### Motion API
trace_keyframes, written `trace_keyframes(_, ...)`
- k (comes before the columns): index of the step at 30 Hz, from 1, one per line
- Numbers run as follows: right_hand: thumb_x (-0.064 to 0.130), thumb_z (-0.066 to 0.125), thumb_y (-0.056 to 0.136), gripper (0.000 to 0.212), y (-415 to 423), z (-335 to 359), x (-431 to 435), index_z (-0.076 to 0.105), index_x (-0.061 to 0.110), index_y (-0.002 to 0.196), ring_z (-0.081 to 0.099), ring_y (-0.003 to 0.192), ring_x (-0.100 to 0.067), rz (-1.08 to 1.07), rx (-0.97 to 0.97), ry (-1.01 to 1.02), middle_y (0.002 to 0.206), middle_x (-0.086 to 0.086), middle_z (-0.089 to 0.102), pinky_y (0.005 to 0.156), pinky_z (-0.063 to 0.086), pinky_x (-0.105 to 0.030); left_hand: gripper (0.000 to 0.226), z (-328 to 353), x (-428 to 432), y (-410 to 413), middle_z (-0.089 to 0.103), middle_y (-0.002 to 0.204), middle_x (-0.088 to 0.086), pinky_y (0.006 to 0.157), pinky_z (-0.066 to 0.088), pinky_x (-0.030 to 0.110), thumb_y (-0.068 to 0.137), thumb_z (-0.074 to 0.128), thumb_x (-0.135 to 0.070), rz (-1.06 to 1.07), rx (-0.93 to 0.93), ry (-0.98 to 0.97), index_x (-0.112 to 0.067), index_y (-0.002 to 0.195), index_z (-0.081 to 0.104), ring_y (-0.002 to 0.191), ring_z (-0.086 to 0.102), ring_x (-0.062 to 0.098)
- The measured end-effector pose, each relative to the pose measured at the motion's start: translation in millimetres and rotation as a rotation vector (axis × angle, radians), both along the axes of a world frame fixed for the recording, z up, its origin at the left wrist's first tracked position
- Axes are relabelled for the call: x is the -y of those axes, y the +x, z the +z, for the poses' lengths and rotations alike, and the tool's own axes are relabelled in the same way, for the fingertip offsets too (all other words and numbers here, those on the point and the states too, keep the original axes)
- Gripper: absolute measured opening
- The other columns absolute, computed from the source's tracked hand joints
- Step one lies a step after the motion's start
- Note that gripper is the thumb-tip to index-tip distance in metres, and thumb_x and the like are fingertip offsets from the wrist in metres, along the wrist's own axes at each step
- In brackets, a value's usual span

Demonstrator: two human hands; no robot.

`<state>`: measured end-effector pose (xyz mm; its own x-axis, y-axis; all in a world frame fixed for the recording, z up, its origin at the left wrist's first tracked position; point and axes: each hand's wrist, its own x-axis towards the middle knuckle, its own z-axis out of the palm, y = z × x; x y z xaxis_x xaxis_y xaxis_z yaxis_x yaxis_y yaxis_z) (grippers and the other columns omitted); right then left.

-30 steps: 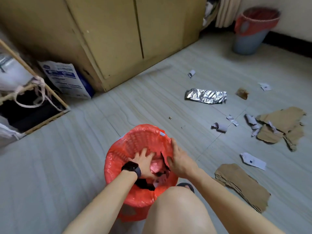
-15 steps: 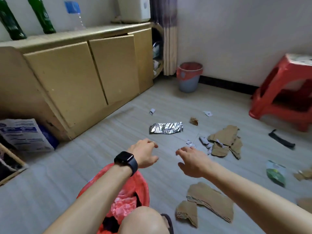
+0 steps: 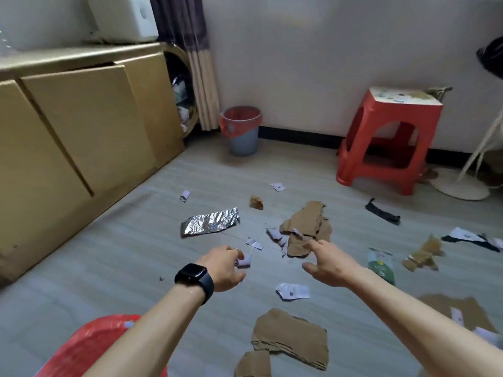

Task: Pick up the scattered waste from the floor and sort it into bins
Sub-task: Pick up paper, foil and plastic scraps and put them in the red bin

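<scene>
Left hand forward, right hand, one foil

The red bin runs off the bottom edge; the left hand half-hides a paper roll, grip unclear.

left hand, right hand over floor; foil sheet, torn cardboard ahead.

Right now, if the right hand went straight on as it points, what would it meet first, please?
Probably the torn cardboard pile, just ahead of the right hand; its fingertips overlap the pile's near edge, though depth is unclear.
</scene>
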<state>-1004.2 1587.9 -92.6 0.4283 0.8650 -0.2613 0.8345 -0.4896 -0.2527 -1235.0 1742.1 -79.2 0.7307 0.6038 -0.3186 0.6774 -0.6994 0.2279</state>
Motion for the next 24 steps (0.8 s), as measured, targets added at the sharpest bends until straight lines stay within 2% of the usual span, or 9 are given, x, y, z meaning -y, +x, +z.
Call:
trace_keyframes(4,0.040,0.056,0.096,0.058,19,-75,-7,0.039,0.019,0.148,0.046,0.134,-0.026,-0.029,-0.126,-0.111,0.149,-0.008,0.046,0.108,0.041,-0.037,0.050,-62,-15,17,0.046,0.145,-0.002,0.105,0.043,0.036,0.093,0.054,-0.044,0.030,-0.122,-0.091,-0.030,0.141,0.048,0.131,0.048,0.021)
trace_keyframes(9,0.042,0.053,0.096,0.054,36,-169,-28,0.042,0.021,0.144,0.049,0.128,-0.027,-0.042,-0.203,-0.208,0.145,-0.006,0.049,0.103,0.044,-0.038,0.054,-147,-50,38,0.042,0.148,-0.001,0.106,0.041,0.035,0.094,0.054,-0.045,0.065,-0.254,-0.147,-0.027,0.144,0.045,0.133,0.045,0.022)
trace_keyframes(13,0.047,0.055,0.093,0.058,53,-236,-52,0.040,0.024,0.145,0.048,0.128,-0.029,-0.069,-0.176,-0.236,0.148,-0.004,0.043,0.103,0.044,-0.041,0.060,-215,-93,68,0.036,0.151,0.006,0.109,0.040,0.039,0.092,0.056,-0.040,0.076,-0.304,-0.155,-0.025,0.147,0.040,0.134,0.043,0.027)
trace_keyframes(15,0.050,0.058,0.091,0.064,57,-258,-62,0.038,0.025,0.146,0.045,0.130,-0.029,-0.077,-0.129,-0.234,0.150,-0.003,0.040,0.103,0.045,-0.040,0.061,-240,-114,86,0.032,0.152,0.007,0.109,0.039,0.041,0.090,0.057,-0.036,0.073,-0.287,-0.095,-0.026,0.147,0.039,0.134,0.041,0.030)
trace_keyframes(18,0.049,0.059,0.086,0.057,60,-284,-73,0.043,0.028,0.136,0.044,0.123,-0.024,-0.041,-0.056,-0.242,0.138,0.000,0.048,0.093,0.048,-0.037,0.066,-274,-142,111,0.021,0.157,0.007,0.109,0.036,0.045,0.090,0.057,-0.036,0.063,-0.304,-0.010,-0.030,0.150,0.031,0.140,0.031,0.031)
trace_keyframes(20,0.048,0.058,0.083,0.042,63,-297,-79,0.047,0.027,0.118,0.047,0.111,-0.023,-0.020,-0.059,-0.256,0.118,0.002,0.055,0.082,0.045,-0.036,0.064,-293,-156,124,0.025,0.155,0.006,0.103,0.037,0.047,0.091,0.057,-0.037,0.030,-0.303,0.043,-0.029,0.149,0.029,0.139,0.031,0.030)
trace_keyframes(22,0.049,0.058,0.084,0.032,66,-302,-84,0.053,0.026,0.107,0.050,0.101,-0.023,0.012,-0.129,-0.280,0.104,0.003,0.055,0.076,0.045,-0.036,0.049,-304,-161,131,0.044,0.140,0.005,0.087,0.042,0.041,0.094,0.052,-0.034,-0.007,-0.284,0.095,-0.025,0.141,0.037,0.126,0.046,0.030)
trace_keyframes(24,0.051,0.055,0.088,0.027,71,-305,-93,0.058,0.026,0.097,0.055,0.092,-0.023,0.054,-0.219,-0.284,0.097,0.004,0.052,0.073,0.049,-0.037,0.031,-315,-164,134,0.053,0.125,0.007,0.072,0.039,0.036,0.098,0.046,-0.024,-0.021,-0.260,0.146,-0.018,0.129,0.048,0.110,0.055,0.031)
